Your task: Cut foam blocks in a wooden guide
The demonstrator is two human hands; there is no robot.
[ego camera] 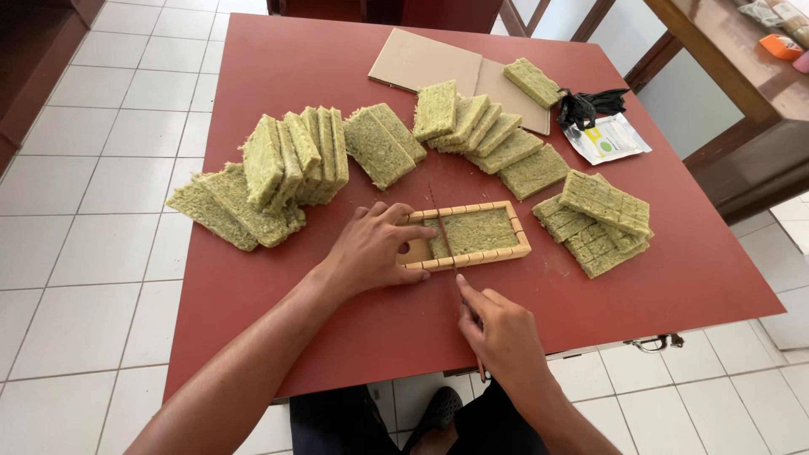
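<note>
A slotted wooden frame (pixel 520 235) lies on the red table (pixel 278 76) and holds a green fibrous slab (pixel 480 229). My left hand (pixel 371 250) presses down on the frame's left end, fingers spread over the rim. My right hand (pixel 497 333) grips a thin knife (pixel 448 253) whose blade runs through a slot across the slab near its left end. The knife's handle is mostly hidden in my fist.
Green slabs lean in rows at the left (pixel 291 160) and centre back (pixel 476 126). Scored slabs (pixel 598 219) are stacked to the right of the frame. Cardboard (pixel 421 61), a black bag (pixel 590 105) and a white packet (pixel 608 139) lie at the back. Tiled floor surrounds the table.
</note>
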